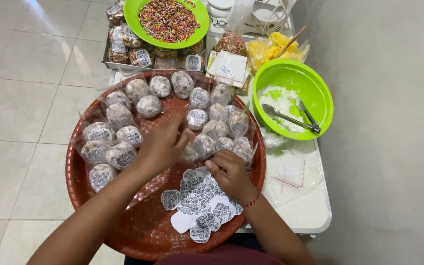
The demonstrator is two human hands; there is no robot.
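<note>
Left hand [162, 145] pinches a crinkly clear packet [190, 153]; right hand [231, 172] presses round paper stickers [197, 201].

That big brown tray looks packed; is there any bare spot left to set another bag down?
Yes: the brown tray is bare along its near-left part, between the left forearm and the pile of round labels. The far half is crowded with wrapped bags around both hands.
</note>
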